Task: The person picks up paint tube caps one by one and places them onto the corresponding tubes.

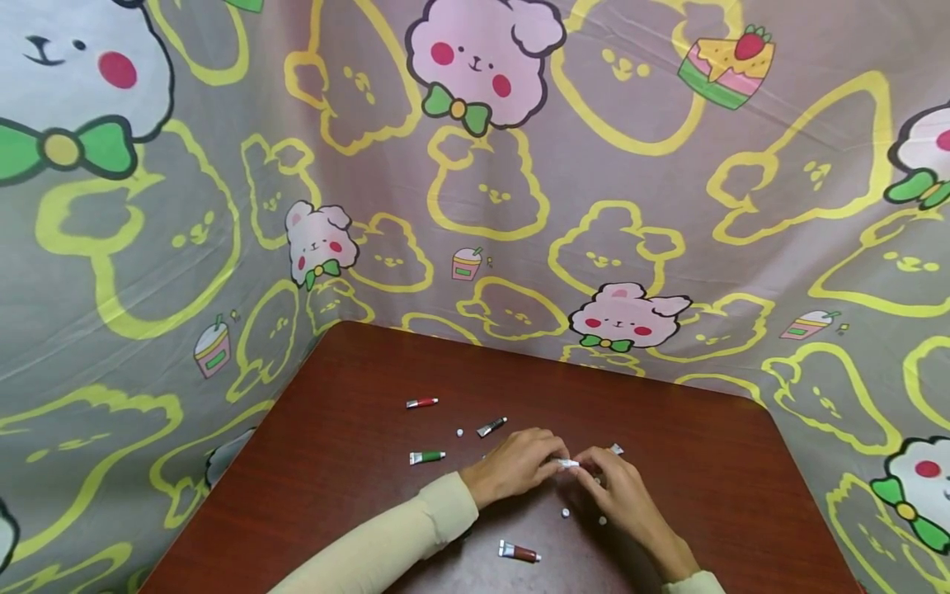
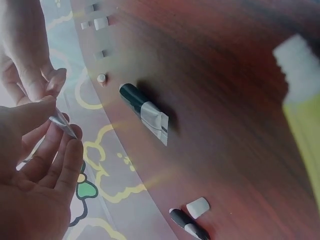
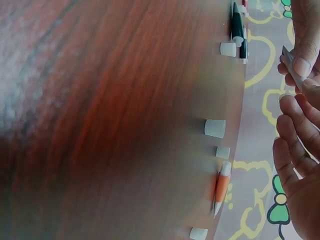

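Observation:
A small paint tube [image 1: 568,464], white where it shows in the head view, is held between both hands above the table. My left hand [image 1: 523,462] pinches its silvery flat part [image 2: 64,125] between thumb and fingers. Thumb and fingertips of my right hand [image 1: 623,491] pinch the tube's other end, hiding it. In the right wrist view the silvery tube end [image 3: 290,62] sticks out from the left hand [image 3: 307,35]. The tube's colour cannot be told. Small white caps [image 1: 566,513] lie on the table below the hands.
On the brown table [image 1: 356,371] lie a red tube [image 1: 422,403], a black tube [image 1: 491,426], a green tube [image 1: 426,456] and a brown tube [image 1: 519,551]. An orange tube [image 3: 222,182] lies near several white caps. A yellow tube [image 2: 305,115] with a bare threaded neck looms close in the left wrist view.

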`<state>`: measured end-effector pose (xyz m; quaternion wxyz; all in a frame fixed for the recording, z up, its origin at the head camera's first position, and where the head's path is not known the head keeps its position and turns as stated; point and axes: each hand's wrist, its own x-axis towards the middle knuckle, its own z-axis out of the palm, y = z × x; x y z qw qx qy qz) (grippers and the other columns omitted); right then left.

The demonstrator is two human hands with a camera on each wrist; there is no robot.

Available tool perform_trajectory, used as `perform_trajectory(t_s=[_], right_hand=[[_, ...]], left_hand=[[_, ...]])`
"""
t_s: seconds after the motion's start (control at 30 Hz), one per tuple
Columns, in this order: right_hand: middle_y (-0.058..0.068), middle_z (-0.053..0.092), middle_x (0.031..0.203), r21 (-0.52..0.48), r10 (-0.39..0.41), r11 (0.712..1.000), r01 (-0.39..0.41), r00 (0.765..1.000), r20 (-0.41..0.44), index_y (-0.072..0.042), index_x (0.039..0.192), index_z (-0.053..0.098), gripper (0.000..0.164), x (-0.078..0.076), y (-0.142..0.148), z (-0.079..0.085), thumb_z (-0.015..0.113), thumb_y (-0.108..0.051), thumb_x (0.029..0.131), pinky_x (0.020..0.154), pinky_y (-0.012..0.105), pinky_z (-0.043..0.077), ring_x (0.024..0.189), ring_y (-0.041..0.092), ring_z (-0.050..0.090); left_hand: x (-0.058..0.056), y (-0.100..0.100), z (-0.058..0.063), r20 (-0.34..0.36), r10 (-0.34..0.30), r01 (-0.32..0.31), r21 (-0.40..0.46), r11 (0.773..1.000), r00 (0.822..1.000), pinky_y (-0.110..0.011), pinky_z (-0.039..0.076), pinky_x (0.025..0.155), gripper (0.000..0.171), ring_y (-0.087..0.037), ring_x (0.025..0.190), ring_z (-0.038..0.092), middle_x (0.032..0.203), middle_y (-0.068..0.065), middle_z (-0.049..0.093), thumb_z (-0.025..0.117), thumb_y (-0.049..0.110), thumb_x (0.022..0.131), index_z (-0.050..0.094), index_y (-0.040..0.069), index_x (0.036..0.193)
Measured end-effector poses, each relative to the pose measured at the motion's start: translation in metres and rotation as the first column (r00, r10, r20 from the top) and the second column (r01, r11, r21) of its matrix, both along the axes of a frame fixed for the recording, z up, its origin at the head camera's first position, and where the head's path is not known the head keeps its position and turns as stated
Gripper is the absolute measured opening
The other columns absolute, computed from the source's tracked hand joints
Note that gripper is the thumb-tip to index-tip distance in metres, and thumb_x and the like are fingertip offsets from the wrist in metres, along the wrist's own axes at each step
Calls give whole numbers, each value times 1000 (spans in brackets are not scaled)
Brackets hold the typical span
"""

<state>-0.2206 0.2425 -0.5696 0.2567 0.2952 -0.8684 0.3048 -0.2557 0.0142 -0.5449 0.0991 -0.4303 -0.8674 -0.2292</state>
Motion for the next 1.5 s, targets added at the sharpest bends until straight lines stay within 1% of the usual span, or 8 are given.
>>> perform_trajectory(t_s=[0.23, 0.47, 0.6, 0.73, 0.93, 1.13, 1.33, 1.5], right_hand=[[-12, 70, 86, 2, 7, 1000, -7, 999, 35, -18, 94, 72, 26, 1, 1, 1, 85, 3, 86, 63, 29, 58, 78, -5, 61], [-13, 70, 85, 25, 25, 999, -26, 999, 32, -20, 94, 72, 25, 1, 4, 2, 82, 1, 89, 67, 17, 51, 79, -5, 58], [-10, 71, 84, 43, 40, 998, -40, 999, 20, -20, 95, 72, 23, 2, 4, 2, 80, 2, 90, 68, 19, 50, 80, -5, 58], [-10, 70, 84, 46, 44, 998, -47, 998, 49, -20, 95, 72, 22, 2, 4, 3, 77, 2, 94, 67, 22, 50, 80, -5, 57], [-16, 64, 84, 29, 47, 998, -51, 993, 107, -19, 93, 71, 20, 3, 2, 2, 74, 0, 98, 66, 22, 46, 78, -6, 52], [-20, 60, 82, 31, 23, 999, -27, 991, 132, -19, 92, 71, 19, 5, 2, 0, 73, -2, 99, 65, 22, 43, 77, -6, 50], [-15, 67, 82, 28, 2, 1000, -7, 986, 165, -19, 93, 73, 15, 7, 3, -2, 74, -6, 101, 67, 23, 47, 78, -6, 54], [-13, 75, 91, 48, -40, 998, 35, 993, 114, -20, 97, 77, 13, 4, 6, -3, 82, -8, 95, 72, 29, 56, 85, -3, 65]], left_hand=[[0, 2, 2, -31, 2, -3, -28, 1000, 1000, -19, 54, 91, 9, -6, 102, 69, 107, 8, 76, 73, 27, 106, 76, 20, 110], [-2, 3, 5, -76, -30, 26, -52, 998, 997, -19, 54, 90, 11, -7, 100, 70, 106, 8, 76, 76, 28, 103, 76, 19, 110], [-3, 3, 6, -76, -45, 39, -77, 996, 996, -19, 53, 87, 12, -6, 97, 68, 104, 8, 76, 77, 30, 103, 76, 20, 109], [-5, 3, 6, -61, -55, 50, -95, 994, 997, -17, 52, 86, 13, -4, 96, 66, 103, 8, 75, 77, 32, 103, 76, 20, 108], [-6, 2, 5, -40, -60, 56, -104, 993, 997, -16, 52, 88, 13, -4, 97, 67, 105, 8, 76, 77, 32, 102, 76, 20, 108], [-5, 3, 4, -53, -62, 56, -100, 993, 997, -17, 52, 86, 13, -3, 95, 66, 104, 8, 76, 78, 31, 102, 75, 20, 107], [-3, 4, 2, -61, -43, 36, -112, 993, 997, -17, 53, 83, 13, -3, 93, 66, 103, 8, 76, 78, 31, 102, 76, 20, 107], [-6, 7, 0, -73, -19, 10, -122, 992, 997, -17, 52, 81, 11, -3, 91, 66, 101, 9, 75, 80, 29, 101, 76, 21, 105]])
